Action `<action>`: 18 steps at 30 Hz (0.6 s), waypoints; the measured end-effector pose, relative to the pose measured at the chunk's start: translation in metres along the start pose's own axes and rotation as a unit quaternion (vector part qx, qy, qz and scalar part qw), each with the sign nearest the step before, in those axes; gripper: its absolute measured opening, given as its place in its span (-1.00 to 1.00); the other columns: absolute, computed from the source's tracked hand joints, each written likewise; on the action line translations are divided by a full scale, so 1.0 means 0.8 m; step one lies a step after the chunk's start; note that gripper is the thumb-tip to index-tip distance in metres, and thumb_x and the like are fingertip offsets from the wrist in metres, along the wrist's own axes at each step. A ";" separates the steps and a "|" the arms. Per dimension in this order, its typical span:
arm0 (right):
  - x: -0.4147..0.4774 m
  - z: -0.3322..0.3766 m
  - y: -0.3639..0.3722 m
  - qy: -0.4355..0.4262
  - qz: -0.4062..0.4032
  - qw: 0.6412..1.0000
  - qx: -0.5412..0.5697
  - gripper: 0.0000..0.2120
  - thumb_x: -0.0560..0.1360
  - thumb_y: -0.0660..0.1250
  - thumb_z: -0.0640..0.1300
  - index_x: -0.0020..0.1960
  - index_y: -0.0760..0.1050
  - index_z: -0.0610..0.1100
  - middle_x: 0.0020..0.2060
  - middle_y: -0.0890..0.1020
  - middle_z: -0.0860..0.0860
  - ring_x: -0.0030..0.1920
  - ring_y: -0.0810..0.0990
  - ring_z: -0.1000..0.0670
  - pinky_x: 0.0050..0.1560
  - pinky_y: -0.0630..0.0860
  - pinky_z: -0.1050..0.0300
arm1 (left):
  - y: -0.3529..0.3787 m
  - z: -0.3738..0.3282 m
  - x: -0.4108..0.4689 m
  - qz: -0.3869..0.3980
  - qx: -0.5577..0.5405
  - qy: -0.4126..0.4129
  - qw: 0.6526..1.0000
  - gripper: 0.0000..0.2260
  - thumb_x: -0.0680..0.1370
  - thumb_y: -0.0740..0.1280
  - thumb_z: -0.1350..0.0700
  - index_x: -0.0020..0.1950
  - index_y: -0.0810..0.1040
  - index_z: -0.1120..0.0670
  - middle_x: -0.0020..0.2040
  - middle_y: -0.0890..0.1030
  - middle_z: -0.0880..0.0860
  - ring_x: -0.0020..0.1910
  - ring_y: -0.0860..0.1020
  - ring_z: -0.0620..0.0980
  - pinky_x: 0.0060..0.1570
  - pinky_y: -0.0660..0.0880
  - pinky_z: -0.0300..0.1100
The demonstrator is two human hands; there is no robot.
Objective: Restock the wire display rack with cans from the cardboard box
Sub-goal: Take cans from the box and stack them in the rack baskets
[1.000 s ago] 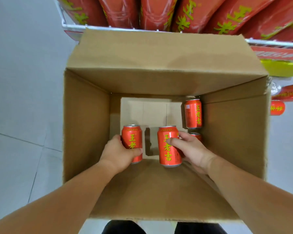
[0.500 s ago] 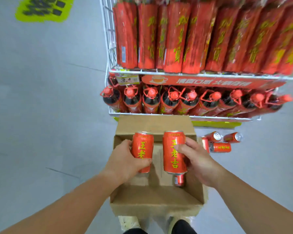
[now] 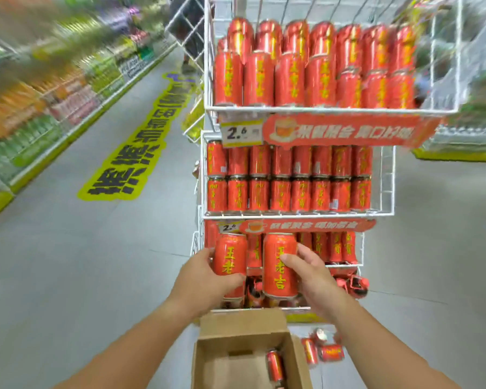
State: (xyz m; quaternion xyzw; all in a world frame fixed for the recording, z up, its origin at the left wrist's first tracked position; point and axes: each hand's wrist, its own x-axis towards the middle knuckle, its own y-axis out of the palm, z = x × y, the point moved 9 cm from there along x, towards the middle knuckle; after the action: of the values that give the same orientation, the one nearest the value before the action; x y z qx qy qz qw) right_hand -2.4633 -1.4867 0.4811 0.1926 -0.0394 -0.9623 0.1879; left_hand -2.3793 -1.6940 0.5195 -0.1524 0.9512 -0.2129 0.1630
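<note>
The left red drink can with yellow characters (image 3: 230, 258) and the right red drink can (image 3: 279, 265) are clear of the box. Both are held upright side by side at about six o'clock of the white wire display rack (image 3: 387, 186), in front of its lower tiers. The left hand (image 3: 202, 279) has its grip closed round the first can, thumb across the lower front. The right hand (image 3: 314, 273) has its grip closed on the second, thumb on the label and fingers behind. One can per hand probably saves trips. Keeping them upright with the labels forward would let them go in matching the shelved red cans (image 3: 289, 192), which all face out.

At six o'clock of the hands the brown cardboard box (image 3: 244, 324) stands open on the grey floor (image 3: 68, 262), right at the rack's foot, likely to keep the reach short. One lying red can (image 3: 275, 364) shows inside it. A few loose red cans (image 3: 323, 350) lie on the floor at its three o'clock.

Which shelf has room I cannot tell, as the top tier is blurred. A yellow price tag (image 3: 240, 133) hangs at the upper shelf's edge.
</note>
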 end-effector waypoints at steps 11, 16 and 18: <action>-0.041 0.258 0.002 -0.153 0.011 0.988 -0.018 -0.64 0.38 0.41 -0.03 0.16 0.57 -0.08 -0.15 0.71 0.01 -0.15 0.70 0.02 -0.22 0.60 0.07 | -0.091 -0.254 -0.001 -0.059 0.019 0.159 0.985 -0.69 0.33 0.62 0.00 -0.02 0.60 -0.04 -0.21 0.68 -0.10 -0.31 0.63 -0.25 -0.28 0.51 -0.34; -0.020 0.338 -0.028 -0.193 0.034 0.981 -0.009 -0.58 0.35 0.49 -0.01 0.19 0.60 -0.07 0.02 0.72 -0.09 0.02 0.69 -0.08 0.08 0.61 -0.12 | -0.086 -0.329 0.020 -0.089 0.018 0.186 0.978 -0.67 0.30 0.63 -0.04 -0.03 0.59 -0.08 -0.19 0.69 -0.13 -0.26 0.63 -0.25 -0.16 0.55 -0.24; -0.001 0.368 -0.053 -0.202 0.037 0.978 -0.023 -0.49 0.38 0.51 0.01 0.28 0.55 -0.10 0.11 0.70 -0.12 0.09 0.68 -0.10 0.19 0.57 -0.18 | -0.080 -0.364 0.028 -0.105 0.010 0.195 0.975 -0.63 0.31 0.63 -0.02 -0.01 0.55 -0.08 -0.17 0.67 -0.12 -0.26 0.63 -0.21 -0.26 0.49 -0.28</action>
State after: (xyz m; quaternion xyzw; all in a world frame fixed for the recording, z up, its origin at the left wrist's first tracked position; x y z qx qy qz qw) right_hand -2.5912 -1.4459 0.7468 -0.0118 -0.0612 -0.9744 0.2160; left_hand -2.4943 -1.6536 0.7922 -0.2053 0.9412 -0.2640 -0.0474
